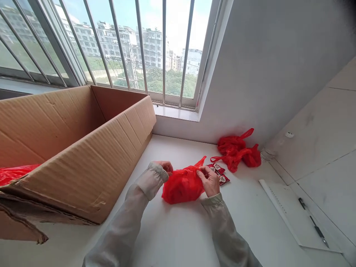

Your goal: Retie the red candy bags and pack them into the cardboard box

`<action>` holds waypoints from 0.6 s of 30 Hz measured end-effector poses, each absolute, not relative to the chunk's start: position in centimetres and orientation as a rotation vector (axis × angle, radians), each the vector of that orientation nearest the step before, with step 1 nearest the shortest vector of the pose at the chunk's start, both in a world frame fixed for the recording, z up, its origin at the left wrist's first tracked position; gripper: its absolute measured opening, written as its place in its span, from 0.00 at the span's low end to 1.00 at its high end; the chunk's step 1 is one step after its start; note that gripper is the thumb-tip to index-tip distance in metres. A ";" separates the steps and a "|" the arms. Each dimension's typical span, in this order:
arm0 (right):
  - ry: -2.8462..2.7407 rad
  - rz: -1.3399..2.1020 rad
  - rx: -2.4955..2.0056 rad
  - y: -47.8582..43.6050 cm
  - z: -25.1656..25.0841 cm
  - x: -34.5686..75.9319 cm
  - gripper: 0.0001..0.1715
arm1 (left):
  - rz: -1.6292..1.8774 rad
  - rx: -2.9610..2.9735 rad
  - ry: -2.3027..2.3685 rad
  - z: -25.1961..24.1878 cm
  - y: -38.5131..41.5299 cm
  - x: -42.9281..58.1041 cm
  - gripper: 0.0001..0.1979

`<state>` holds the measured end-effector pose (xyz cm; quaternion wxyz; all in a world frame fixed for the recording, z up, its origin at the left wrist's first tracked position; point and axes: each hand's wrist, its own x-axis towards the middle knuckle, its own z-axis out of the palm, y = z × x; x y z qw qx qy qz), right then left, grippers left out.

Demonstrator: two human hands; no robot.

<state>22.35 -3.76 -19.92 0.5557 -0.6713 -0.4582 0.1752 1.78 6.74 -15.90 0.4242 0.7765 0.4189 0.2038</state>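
Observation:
A filled red plastic bag (182, 185) lies on the white floor (178, 230) in front of me. My left hand (166, 167) pinches the bag's top at its left side, fingers closed on the plastic. My right hand (210, 180) grips the bag's top at the right, fingers closed around a handle that sticks up. Two small red packets (219, 173) lie just beyond my right hand.
A large open cardboard box (80, 159) stands at the left, with red plastic (13, 173) showing inside. More red bags (239, 150) sit by the wall. A white board (292, 215) with a pen (314, 222) lies at the right. A barred window (125, 48) is behind.

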 end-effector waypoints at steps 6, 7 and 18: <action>-1.142 0.671 -1.664 -6.2 -20.8 29.1 0.20 | 0.587 1.947 1.127 -14.0 8.9 -2.6 0.04; -1.181 0.730 -1.679 -6.6 -20.9 29.9 0.19 | 0.581 1.956 1.128 -13.7 8.9 -3.0 0.04; -1.704 0.095 -1.518 -4.0 -15.5 23.3 0.17 | 0.737 1.815 1.025 -12.9 5.0 1.8 0.22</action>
